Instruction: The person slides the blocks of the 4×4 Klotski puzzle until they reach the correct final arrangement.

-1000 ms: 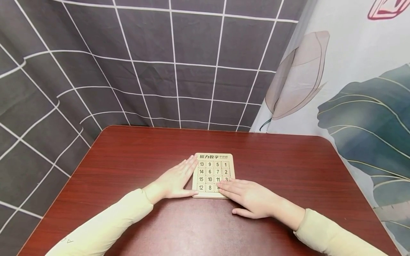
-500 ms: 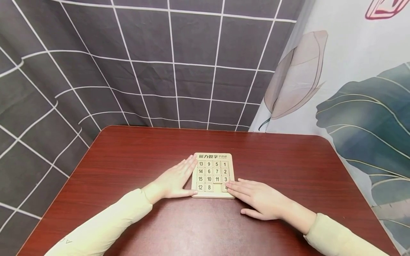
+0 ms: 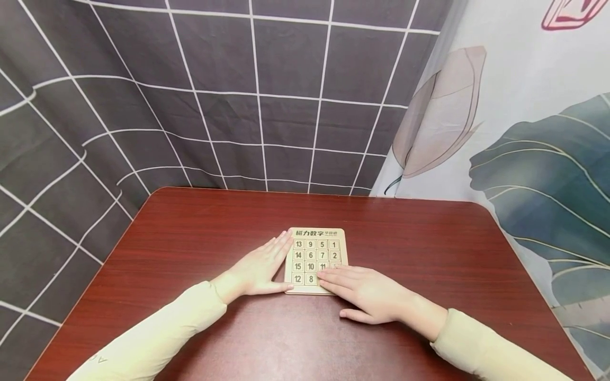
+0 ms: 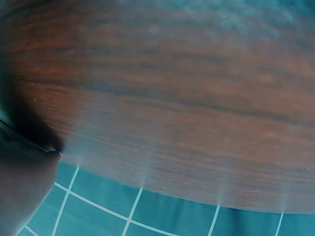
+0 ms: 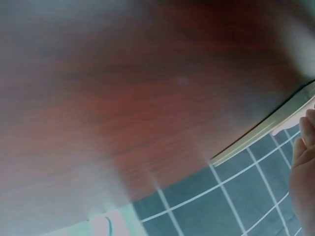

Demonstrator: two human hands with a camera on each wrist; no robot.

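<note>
A pale sliding number puzzle (image 3: pixel 310 290) lies flat on the table, with rows of square numbered tiles under a printed heading. My left hand (image 3: pixel 259 267) rests along its left edge, fingers extended and thumb spread toward the lower corner. The right hand (image 3: pixel 367 290) lies over the lower right of the board with straight fingers, their tips beside the tile marked 8 (image 3: pixel 311 279) and just below the 11 tile (image 3: pixel 322 266). Those fingers hide the bottom right places and part of the tile above. In the right wrist view, the puzzle's edge (image 5: pixel 266 130) shows beside the fingers.
The reddish-brown wooden table (image 3: pixel 209 222) has rounded far corners. Behind it hangs a dark curtain (image 3: pixel 290 127) with a white grid. A pale curtain (image 3: pixel 524 222) with leaf prints hangs at the right.
My right hand first moved right, taking the 4 tile into the bottom right corner and baring a gap beside 8. It has since come back left over that gap. The left hand stayed put.
</note>
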